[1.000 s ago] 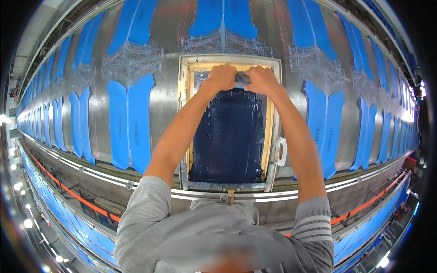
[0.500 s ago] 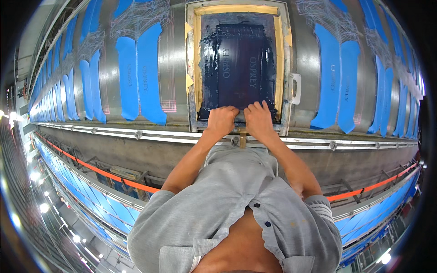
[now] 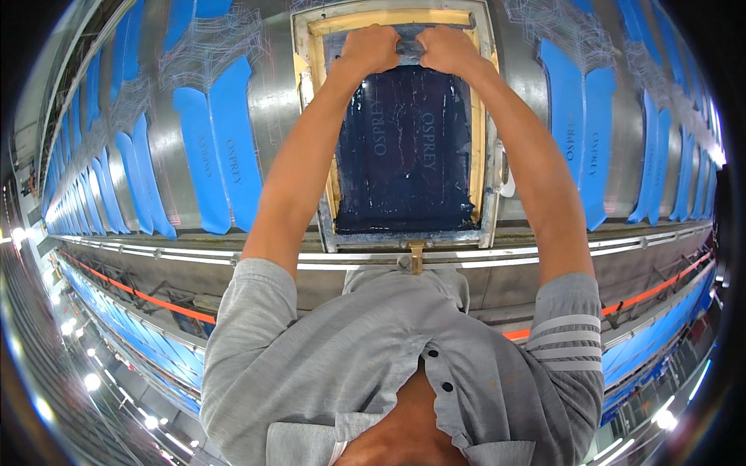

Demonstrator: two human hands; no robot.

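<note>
A wooden-framed printing screen (image 3: pixel 474 147) coated in dark navy ink lies on a long metal table (image 3: pixel 272 116) straight ahead. Both arms reach out over it. My left hand (image 3: pixel 371 48) and my right hand (image 3: pixel 444 49) sit side by side at the screen's far end, both closed on a squeegee handle (image 3: pixel 409 49) that shows between them. The blade itself is hidden under the hands. The inked mesh (image 3: pixel 404 155) between my forearms carries pale lettering.
Pairs of blue fabric pieces (image 3: pixel 221 147) lie in rows along the table to the left and to the right (image 3: pixel 579 124). A metal rail (image 3: pixel 326 256) runs along the table's near edge. An orange line (image 3: pixel 155 299) and lower shelves lie below it.
My hands were at the near end of the screen half a second ago. Now they have pushed the squeegee to the far end, and my arms are stretched out.
</note>
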